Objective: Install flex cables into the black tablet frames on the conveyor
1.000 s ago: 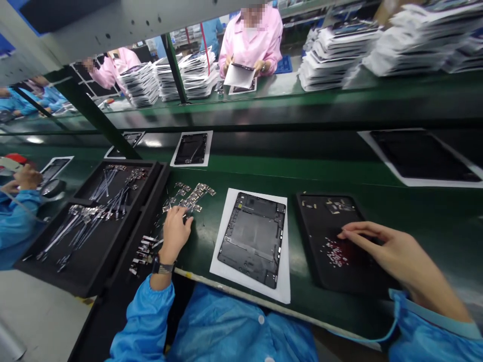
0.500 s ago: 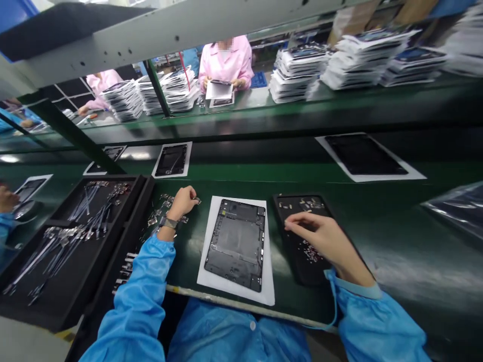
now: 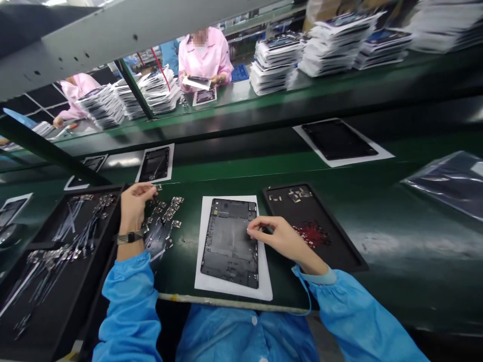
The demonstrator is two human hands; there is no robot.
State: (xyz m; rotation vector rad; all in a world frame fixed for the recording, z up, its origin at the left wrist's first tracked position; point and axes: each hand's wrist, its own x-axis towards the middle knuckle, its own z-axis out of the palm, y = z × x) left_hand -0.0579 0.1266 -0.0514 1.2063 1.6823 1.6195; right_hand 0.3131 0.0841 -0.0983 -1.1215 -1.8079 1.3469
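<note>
My left hand (image 3: 136,203) is closed in a pinch on a small circuit board (image 3: 159,187), left of the tablet shell. Below it lies a loose pile of small boards with flex cables (image 3: 160,234). In front of me a black tablet shell (image 3: 230,241) rests on a white paper sheet (image 3: 260,293). Over the shell's right edge, my right hand (image 3: 279,236) has thumb and forefinger pinched together. What it holds, if anything, is too small to make out. To its right, a black tray (image 3: 341,254) carries small red-wired parts (image 3: 311,234) and small metallic pieces (image 3: 300,194).
Black compartment trays (image 3: 41,306) with cabled parts stand at the left. Beyond the bench lie further shells on paper, one at the right (image 3: 337,141) and one at the left (image 3: 155,163). A clear plastic bag (image 3: 449,181) lies far right. A person in pink (image 3: 206,58) works opposite.
My left hand has moved left with the small board, over toward the tray edge. My right hand has left the parts tray and come left over the tablet shell. The view has shifted.
</note>
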